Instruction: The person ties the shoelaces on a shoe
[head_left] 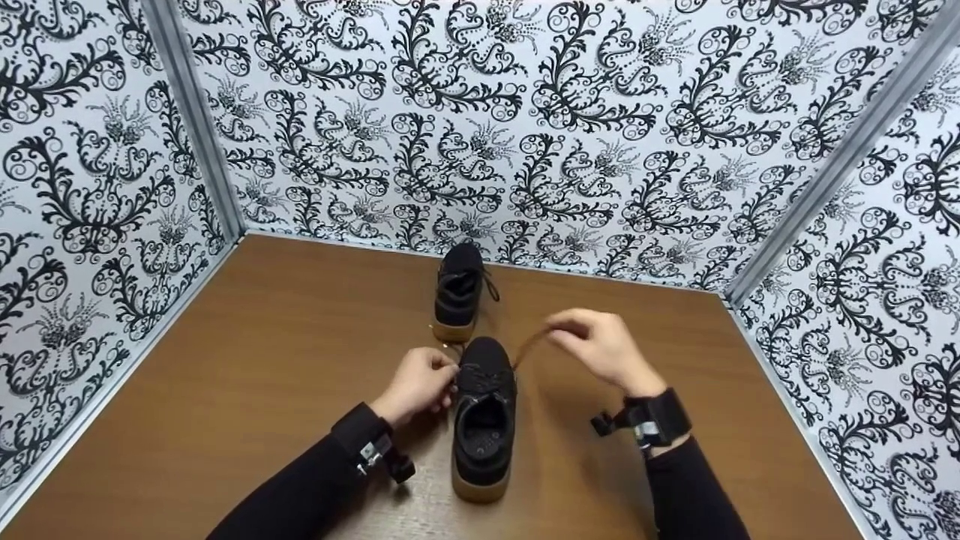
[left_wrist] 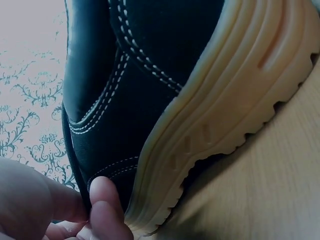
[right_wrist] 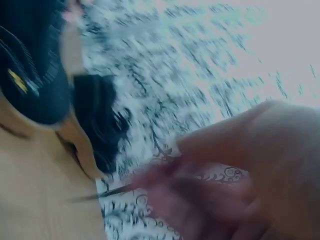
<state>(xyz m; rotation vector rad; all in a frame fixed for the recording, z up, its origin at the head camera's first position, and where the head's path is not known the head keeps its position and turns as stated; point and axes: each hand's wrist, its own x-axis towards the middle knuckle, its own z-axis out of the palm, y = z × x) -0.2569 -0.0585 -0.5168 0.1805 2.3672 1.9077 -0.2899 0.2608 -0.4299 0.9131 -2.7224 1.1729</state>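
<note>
A black shoe (head_left: pixel 484 469) with a tan sole stands upright on the table, toe pointing away. At its left side, my left hand (head_left: pixel 420 382) pinches a shoelace. That dark shoelace (left_wrist: pixel 72 155) runs down the shoe's side to the fingers in the left wrist view. My right hand (head_left: pixel 600 349), raised to the right of the toe, pinches another shoelace end (right_wrist: pixel 117 191) between thumb and finger. This stretch of lace (head_left: pixel 529 345) slants from the shoe's right side up to the hand, blurred by motion.
A second black shoe (head_left: pixel 455 300) stands just beyond the first, its lace loop out to the right. Brown wooden table (head_left: pixel 300 322) surrounds both shoes. Patterned white panels (head_left: pixel 465 135) rise along the table's back and sides.
</note>
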